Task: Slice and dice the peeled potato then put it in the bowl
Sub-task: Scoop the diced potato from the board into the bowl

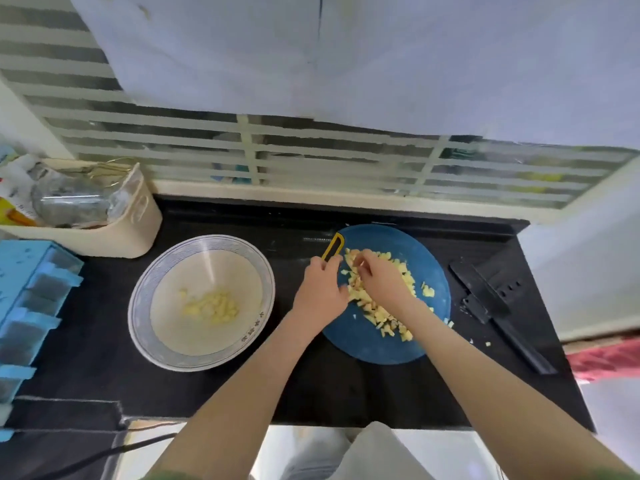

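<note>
A round blue cutting board (415,341) lies on the black counter with a long pile of diced potato (381,313) across it. My left hand (320,294) rests palm down at the board's left edge, against the pile and just below the board's yellow handle loop (334,245). My right hand (382,280) is over the pile's far end, its fingers curled round some dice. A wide white bowl with a patterned rim (145,289) stands left of the board and holds a small heap of diced potato (213,306).
A black knife (498,306) lies on the counter right of the board, with a few stray potato bits near it. A cream basket of packets (131,233) and a blue plastic rack (31,299) stand at the left. A window grille runs behind the counter.
</note>
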### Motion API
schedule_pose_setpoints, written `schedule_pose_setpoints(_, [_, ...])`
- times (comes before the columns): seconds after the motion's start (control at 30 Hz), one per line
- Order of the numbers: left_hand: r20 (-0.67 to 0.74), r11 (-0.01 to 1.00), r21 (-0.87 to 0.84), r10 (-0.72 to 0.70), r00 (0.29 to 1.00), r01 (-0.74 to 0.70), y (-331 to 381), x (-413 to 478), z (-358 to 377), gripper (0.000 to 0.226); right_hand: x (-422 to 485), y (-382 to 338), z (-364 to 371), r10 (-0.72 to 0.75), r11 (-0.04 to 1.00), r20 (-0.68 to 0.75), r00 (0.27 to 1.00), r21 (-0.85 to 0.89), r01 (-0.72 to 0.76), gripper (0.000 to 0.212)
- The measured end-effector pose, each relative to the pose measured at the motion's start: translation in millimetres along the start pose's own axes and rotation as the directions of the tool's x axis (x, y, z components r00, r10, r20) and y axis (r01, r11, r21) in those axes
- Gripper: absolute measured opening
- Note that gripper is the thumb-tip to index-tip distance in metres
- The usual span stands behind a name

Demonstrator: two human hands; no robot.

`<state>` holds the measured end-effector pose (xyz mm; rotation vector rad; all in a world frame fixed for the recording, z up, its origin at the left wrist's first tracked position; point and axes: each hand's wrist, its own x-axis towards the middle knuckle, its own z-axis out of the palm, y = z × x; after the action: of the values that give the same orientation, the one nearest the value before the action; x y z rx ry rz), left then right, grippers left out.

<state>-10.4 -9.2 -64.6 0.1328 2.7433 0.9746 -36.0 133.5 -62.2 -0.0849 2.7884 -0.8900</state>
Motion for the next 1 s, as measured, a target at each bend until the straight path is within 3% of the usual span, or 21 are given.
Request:
schedule_pose_setpoints(0.07, [0.213, 0.995, 0.093, -0.038, 0.976, 0.019, 20, 13, 25, 0.081, -13, 43, -20, 0.219, 0.975, -0.013, 0.976, -0.026, -0.219, 0.016])
schedule_pose_setpoints(0.13, [0.348, 0.978, 0.204, -0.120, 0.930, 0.050, 29, 20, 43, 0.107, -30, 83, -32, 0.405, 0.914, 0.040, 0.913, -0.046, -0.403, 0.034])
schedule_pose_setpoints(0.23, [0.415, 0.951, 0.297, -0.207, 0.886, 0.083, 39, 28, 63, 0.127, -59, 131, -43, 0.536, 0.844, 0.151, 0.830, -0.127, -0.522, 0.094])
schedule_pose_setpoints(0.33, [0.406, 0.921, 0.382, -0.237, 0.882, 0.072, 49, 34, 78, 0.128, -82, 159, -46, 0.602, 0.798, 0.231, 0.764, -0.187, -0.572, 0.114])
schedule_pose_setpoints(0.5, [0.354, 0.883, 0.461, -0.273, 0.895, 0.087, 61, 35, 90, 0.133, -85, 169, -33, 0.483, 0.876, 0.199, 0.853, -0.118, -0.468, 0.093])
schedule_pose_setpoints(0.7, [0.304, 0.857, 0.507, -0.282, 0.910, 0.096, 67, 33, 103, 0.132, -82, 175, -36, 0.433, 0.896, 0.230, 0.871, -0.217, -0.388, 0.030])
schedule_pose_setpoints(0.8, [0.298, 0.876, 0.468, -0.281, 0.912, 0.117, 67, 35, 107, 0.128, -83, 175, -38, 0.423, 0.896, 0.219, 0.879, -0.244, -0.371, 0.020])
schedule_pose_setpoints(1.0, [0.290, 0.928, 0.332, -0.269, 0.919, 0.167, 62, 40, 107, 0.112, -75, 167, -34, 0.483, 0.868, 0.071, 0.873, 0.098, -0.487, 0.004])
